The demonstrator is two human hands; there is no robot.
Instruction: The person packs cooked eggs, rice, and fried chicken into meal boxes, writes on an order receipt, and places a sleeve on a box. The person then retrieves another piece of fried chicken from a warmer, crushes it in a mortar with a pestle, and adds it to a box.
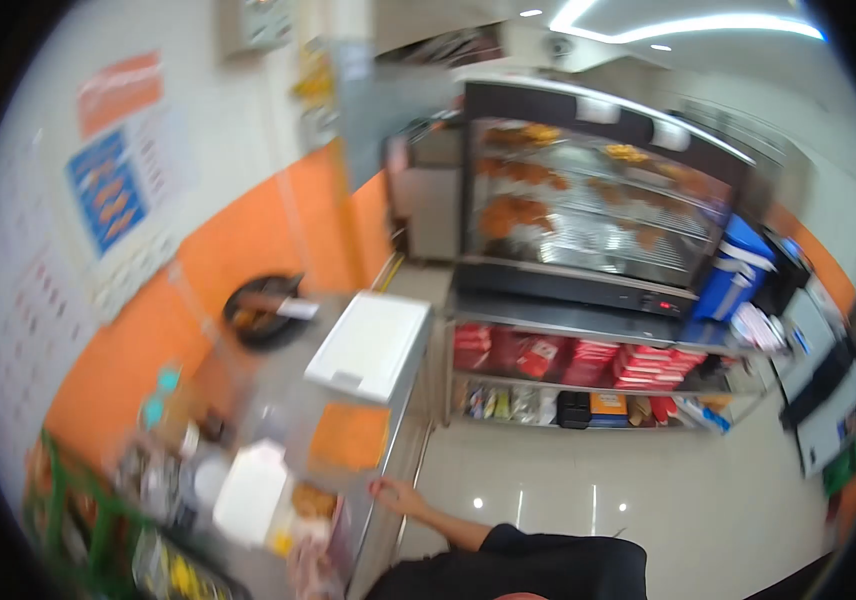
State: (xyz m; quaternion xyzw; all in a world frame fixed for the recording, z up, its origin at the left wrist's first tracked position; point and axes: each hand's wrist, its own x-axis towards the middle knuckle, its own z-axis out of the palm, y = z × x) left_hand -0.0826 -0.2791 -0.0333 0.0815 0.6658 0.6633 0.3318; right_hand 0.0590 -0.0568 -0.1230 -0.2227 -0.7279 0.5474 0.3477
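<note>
My right hand (400,497) is bare and reaches out over the near edge of the steel counter (293,395). Its fingers look loosely extended, with a small red spot at the fingertips and no object visible in them. My left hand (313,572), smeared by motion, seems to be in a thin clear glove. It is at the lower end of an open white takeaway box (253,492). Golden-brown fried food (315,500) lies in the box, with something yellow (282,541) beside it. An orange sheet (350,436) lies flat just beyond the box.
Farther along the counter are a white lidded container (368,345) and a black pan (266,308) with food and a utensil. A green crate (98,520) stands at lower left. Across the tiled floor, a heated display case (603,200) holds fried food above shelves of red boxes (638,367).
</note>
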